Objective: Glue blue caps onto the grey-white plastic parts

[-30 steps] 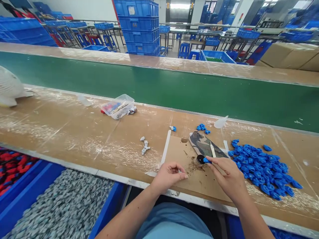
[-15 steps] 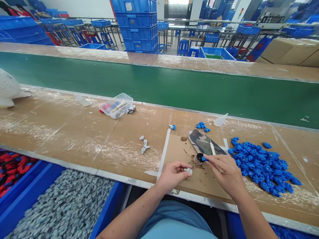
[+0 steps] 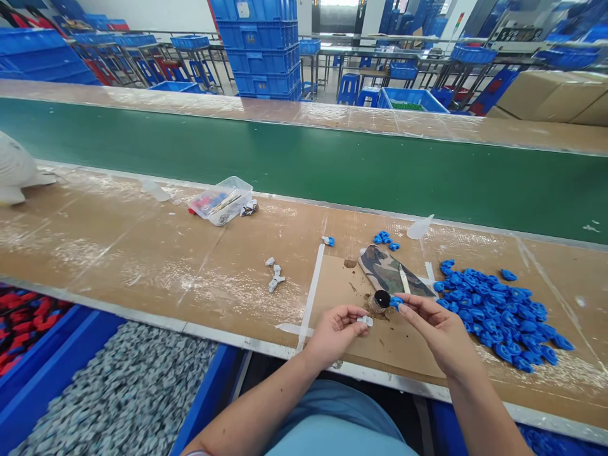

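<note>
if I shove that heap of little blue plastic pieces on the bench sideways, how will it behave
The heap of small blue plastic pieces would probably scatter, since the pieces lie loose. They look light: the right hand pinches one at its fingertips. On the smooth taped brown bench top they would likely slide easily.

A single head-worn camera looks forward and down from above the person's own forearms. It sits close to the hands: the left hand's fingers (image 3: 354,315) and the right hand's fingers (image 3: 411,306) meet low in the centre of the picture. Beyond the fingers the counter (image 3: 142,253) runs across the view, then a green conveyor belt (image 3: 285,158), then distant stacked blue crates (image 3: 261,44).
</note>
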Demonstrator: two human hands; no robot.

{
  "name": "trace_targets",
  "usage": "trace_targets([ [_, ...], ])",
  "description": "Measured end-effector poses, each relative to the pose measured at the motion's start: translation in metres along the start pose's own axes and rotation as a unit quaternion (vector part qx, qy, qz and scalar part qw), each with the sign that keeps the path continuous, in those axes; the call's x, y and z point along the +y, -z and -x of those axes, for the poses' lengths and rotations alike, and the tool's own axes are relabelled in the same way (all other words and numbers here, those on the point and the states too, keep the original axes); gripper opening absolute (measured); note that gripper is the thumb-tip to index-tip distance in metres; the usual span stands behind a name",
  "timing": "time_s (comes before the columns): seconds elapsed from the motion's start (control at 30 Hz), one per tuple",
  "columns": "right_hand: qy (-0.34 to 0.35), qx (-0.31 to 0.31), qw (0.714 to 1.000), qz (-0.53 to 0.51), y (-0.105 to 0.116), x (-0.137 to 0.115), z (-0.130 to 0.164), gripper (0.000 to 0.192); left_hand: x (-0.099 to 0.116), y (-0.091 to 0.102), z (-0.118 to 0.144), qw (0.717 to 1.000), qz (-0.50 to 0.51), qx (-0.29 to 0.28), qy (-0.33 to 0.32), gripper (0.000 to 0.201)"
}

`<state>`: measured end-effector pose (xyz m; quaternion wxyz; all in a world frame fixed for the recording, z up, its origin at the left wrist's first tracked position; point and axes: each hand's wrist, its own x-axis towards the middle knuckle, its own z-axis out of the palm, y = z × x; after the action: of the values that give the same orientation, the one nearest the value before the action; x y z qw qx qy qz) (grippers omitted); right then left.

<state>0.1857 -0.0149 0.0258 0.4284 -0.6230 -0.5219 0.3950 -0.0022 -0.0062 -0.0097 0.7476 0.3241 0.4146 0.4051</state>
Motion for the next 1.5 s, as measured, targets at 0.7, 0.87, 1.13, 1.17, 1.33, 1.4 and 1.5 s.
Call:
trace_targets([
  [0.7,0.194,-0.112,0.956,0.19,-0.013,-0.009,0.018,0.017,-0.012,0.008,-0.001,0.995,-0.013,-0.095,-0.025,0.037],
  [0.87,0.171,-0.087,0.973,0.126,-0.021,-0.002,0.022,0.015,-0.01,0.007,0.0,0.997,0.004,-0.078,-0.014,0.04],
  [1.13,0.123,-0.105,0.985,0.063,-0.024,0.01,0.023,0.013,-0.004,0.005,0.003,0.997,-0.004,-0.083,0.011,0.043],
  [1.17,0.123,-0.107,0.984,0.068,-0.024,0.01,0.023,0.013,-0.004,0.004,0.003,0.997,-0.012,-0.079,0.012,0.043],
  [1.33,0.111,-0.076,0.988,0.072,-0.022,0.015,0.024,0.014,-0.004,0.0,0.003,0.999,-0.037,-0.036,0.016,0.046],
  [1.4,0.089,-0.065,0.992,0.061,-0.022,0.017,0.025,0.017,-0.003,-0.001,0.003,0.998,-0.038,-0.041,0.035,0.05],
  [1.5,0.06,-0.052,0.996,0.029,-0.022,0.017,0.027,0.02,0.0,0.0,0.003,0.993,-0.06,-0.079,0.065,0.05],
])
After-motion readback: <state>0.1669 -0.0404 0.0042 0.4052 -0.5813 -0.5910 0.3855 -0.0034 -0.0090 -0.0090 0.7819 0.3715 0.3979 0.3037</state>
